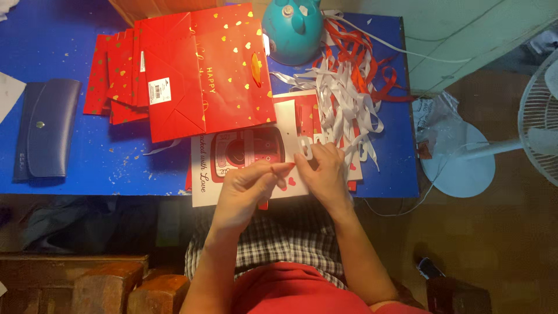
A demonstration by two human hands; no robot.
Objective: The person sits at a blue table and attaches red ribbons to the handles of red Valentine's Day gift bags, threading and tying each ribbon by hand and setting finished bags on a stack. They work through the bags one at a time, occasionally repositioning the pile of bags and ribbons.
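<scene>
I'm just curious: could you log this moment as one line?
left hand: pinching thin red ribbon | right hand: gripping white card handle strip | beneath: flat white-and-red paper bag | surface: blue table

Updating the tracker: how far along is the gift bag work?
Done, apparently: a stack of flat red gift bags lies at the back of the blue table. In hand: left hand and right hand work a white ribbon piece at an unfolded bag sheet. Left: a heap of loose white and red ribbons remains.
</scene>
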